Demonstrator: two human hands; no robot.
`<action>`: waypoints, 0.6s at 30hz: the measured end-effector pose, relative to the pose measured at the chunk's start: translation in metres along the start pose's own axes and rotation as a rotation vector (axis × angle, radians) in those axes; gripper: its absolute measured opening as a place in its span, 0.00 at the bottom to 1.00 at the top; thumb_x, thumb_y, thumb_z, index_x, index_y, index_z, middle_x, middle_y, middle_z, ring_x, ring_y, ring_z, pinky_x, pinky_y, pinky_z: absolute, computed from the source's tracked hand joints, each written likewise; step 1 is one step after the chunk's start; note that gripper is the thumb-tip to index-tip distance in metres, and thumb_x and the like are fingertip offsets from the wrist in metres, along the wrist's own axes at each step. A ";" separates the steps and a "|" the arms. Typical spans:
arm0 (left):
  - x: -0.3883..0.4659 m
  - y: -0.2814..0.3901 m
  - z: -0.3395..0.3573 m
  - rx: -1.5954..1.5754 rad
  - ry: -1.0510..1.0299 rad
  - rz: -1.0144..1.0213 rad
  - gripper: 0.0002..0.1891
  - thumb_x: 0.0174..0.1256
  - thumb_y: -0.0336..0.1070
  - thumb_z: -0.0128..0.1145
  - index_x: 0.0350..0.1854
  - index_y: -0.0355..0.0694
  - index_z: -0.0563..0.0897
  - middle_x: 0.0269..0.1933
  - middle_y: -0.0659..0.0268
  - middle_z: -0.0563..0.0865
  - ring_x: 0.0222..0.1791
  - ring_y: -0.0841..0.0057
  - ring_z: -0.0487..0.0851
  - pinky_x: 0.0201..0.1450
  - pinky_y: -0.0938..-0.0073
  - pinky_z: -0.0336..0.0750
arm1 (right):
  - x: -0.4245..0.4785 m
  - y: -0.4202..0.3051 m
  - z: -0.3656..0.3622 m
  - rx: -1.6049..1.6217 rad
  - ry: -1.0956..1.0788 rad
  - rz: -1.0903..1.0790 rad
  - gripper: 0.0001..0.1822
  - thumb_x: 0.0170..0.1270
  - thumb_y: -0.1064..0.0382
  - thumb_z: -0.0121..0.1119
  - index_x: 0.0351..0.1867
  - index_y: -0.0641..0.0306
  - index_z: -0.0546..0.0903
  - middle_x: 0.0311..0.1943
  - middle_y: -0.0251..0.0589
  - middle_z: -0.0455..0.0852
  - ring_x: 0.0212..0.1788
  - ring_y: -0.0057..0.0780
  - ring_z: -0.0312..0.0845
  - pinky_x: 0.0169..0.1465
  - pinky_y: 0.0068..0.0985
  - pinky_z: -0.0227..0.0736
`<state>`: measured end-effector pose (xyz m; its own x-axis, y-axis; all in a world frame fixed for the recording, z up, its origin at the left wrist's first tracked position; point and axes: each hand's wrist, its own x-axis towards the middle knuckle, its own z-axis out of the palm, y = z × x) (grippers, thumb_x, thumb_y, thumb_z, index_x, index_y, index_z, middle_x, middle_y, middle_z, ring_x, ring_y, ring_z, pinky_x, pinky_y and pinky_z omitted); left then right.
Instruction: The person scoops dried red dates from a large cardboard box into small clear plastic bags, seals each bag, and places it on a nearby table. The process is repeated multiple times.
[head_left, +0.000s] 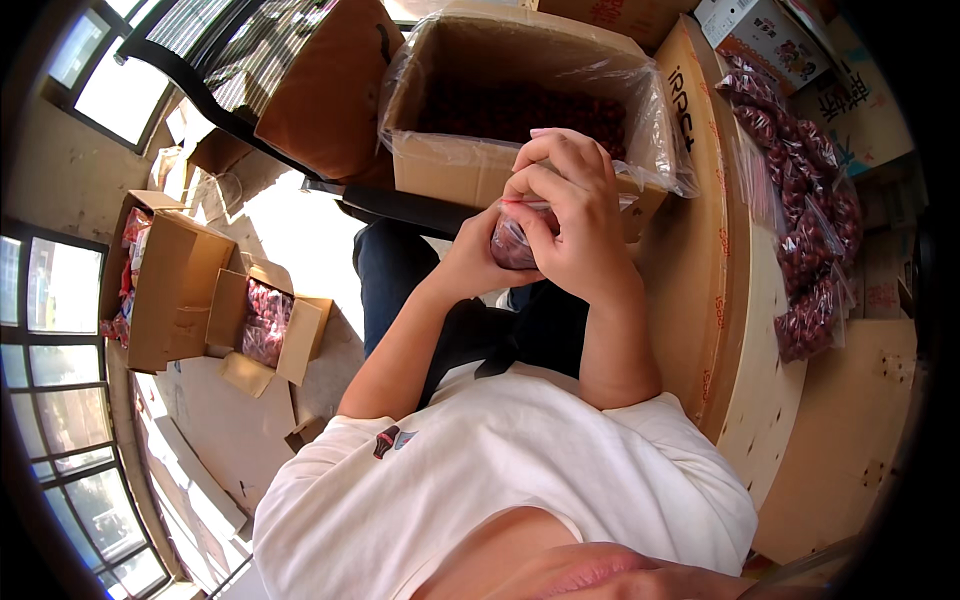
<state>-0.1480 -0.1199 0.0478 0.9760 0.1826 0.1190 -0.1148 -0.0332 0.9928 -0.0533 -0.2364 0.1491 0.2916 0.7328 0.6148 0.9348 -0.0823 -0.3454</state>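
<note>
A clear plastic zip bag (514, 246) of dark red fruit, probably dried dates, is held up in front of my body. My left hand (474, 259) wraps around its lower part. Across the top, my right hand (571, 199) pinches the red-edged seal strip between thumb and fingers. Parts of the bag are hidden behind my right fingers. Just beyond both hands stands a large cardboard box (450, 169) lined with clear plastic film. Loose dark red fruit (525, 112) lies inside it.
Several filled zip bags (810, 247) lie on a wooden board (765, 420) at the right, near a stack of unfilled bags (754, 180). A long cardboard carton (675, 300) runs alongside. At the left, an open box (304, 337) holds packed bags, beside a bigger carton (176, 289). A black-armed chair (206, 94) stands beyond.
</note>
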 end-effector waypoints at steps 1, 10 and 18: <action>0.000 0.002 0.000 0.009 0.004 0.002 0.35 0.41 0.31 0.76 0.57 0.37 0.76 0.50 0.60 0.85 0.51 0.74 0.83 0.56 0.71 0.75 | 0.000 0.000 0.000 0.005 0.005 -0.002 0.09 0.45 0.67 0.69 0.30 0.59 0.82 0.46 0.36 0.79 0.60 0.43 0.71 0.63 0.40 0.60; 0.004 -0.013 -0.001 0.012 -0.004 0.103 0.33 0.40 0.30 0.76 0.55 0.36 0.77 0.49 0.61 0.85 0.50 0.73 0.83 0.56 0.71 0.76 | 0.005 -0.011 -0.001 0.038 0.034 0.010 0.07 0.45 0.68 0.68 0.27 0.59 0.81 0.46 0.36 0.80 0.60 0.42 0.70 0.63 0.40 0.60; 0.003 -0.010 -0.002 0.030 0.011 0.091 0.33 0.41 0.30 0.77 0.54 0.35 0.77 0.49 0.61 0.85 0.49 0.74 0.83 0.55 0.71 0.76 | 0.006 -0.010 -0.005 0.037 0.094 0.069 0.16 0.41 0.63 0.73 0.36 0.59 0.84 0.52 0.38 0.78 0.62 0.45 0.68 0.66 0.40 0.59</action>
<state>-0.1442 -0.1171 0.0387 0.9596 0.1882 0.2092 -0.1974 -0.0797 0.9771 -0.0600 -0.2346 0.1598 0.3742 0.6595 0.6519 0.9044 -0.1042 -0.4138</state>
